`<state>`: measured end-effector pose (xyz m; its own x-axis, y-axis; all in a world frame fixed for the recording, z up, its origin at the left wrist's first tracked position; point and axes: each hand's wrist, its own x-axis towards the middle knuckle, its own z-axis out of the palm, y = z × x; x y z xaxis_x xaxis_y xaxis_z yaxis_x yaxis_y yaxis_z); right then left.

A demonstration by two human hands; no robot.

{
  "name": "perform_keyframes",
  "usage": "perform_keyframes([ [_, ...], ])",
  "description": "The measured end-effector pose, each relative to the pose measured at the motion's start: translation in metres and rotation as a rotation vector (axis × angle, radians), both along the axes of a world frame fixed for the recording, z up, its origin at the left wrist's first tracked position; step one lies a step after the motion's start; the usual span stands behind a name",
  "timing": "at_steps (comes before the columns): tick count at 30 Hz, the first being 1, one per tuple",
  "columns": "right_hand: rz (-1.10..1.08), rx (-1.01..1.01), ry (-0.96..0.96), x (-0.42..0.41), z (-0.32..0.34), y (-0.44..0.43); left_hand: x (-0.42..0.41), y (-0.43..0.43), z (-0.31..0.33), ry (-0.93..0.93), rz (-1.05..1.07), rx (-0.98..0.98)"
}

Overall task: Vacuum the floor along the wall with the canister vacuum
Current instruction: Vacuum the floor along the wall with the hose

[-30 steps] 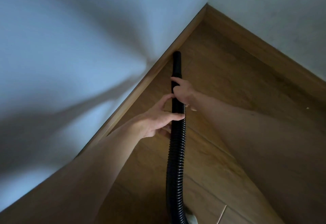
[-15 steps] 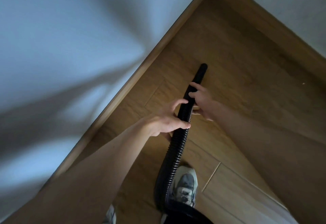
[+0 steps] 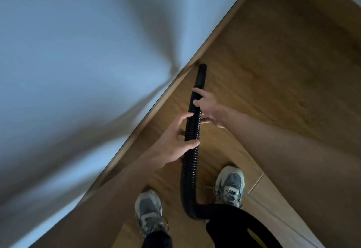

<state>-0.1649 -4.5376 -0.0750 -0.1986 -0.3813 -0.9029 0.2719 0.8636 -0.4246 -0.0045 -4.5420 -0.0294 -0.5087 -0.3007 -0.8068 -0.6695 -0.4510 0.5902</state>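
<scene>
We hold the black ribbed vacuum hose [image 3: 192, 130] with both hands: our left hand [image 3: 175, 140] curls around it, our right hand [image 3: 208, 106] clasps it further toward twelve o'clock. Its nozzle [image 3: 201, 75] sits near the baseboard [image 3: 211, 38] on the wooden floor [image 3: 273, 71].

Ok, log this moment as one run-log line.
step: vacuuming along wall | left hand: gripping hose | right hand: gripping hose nearer nozzle | nozzle: by baseboard | shoes: either side of hose

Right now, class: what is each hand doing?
Left hand: closed around the black ribbed vacuum hose.
Right hand: closed on the same hose, nearer its smooth nozzle end.
</scene>
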Motion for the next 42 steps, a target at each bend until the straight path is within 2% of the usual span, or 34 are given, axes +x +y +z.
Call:
perform_keyframes([
  [12,-0.283,0.117,-0.038,0.020,0.000,0.082,0.008,0.027,0.011,-0.044,-0.348,0.070],
  [16,-0.297,0.112,-0.040,0.052,-0.002,0.077,0.037,0.026,0.014,-0.062,-0.313,0.061],
  [19,-0.214,0.086,-0.017,0.082,-0.002,0.067,0.066,0.025,0.021,-0.041,-0.281,0.020],
  [25,0.029,0.011,-0.085,0.145,-0.004,0.045,0.128,0.048,0.029,-0.071,0.008,0.059],
  [29,0.045,-0.005,-0.076,0.168,-0.004,0.047,0.152,0.053,0.028,-0.074,0.034,0.053],
  [35,-0.078,0.033,-0.050,0.172,0.003,0.089,0.159,0.064,0.034,-0.036,-0.202,-0.027],
  [42,-0.219,0.099,-0.052,0.194,0.007,0.145,0.173,0.091,0.040,-0.110,-0.373,0.056],
])
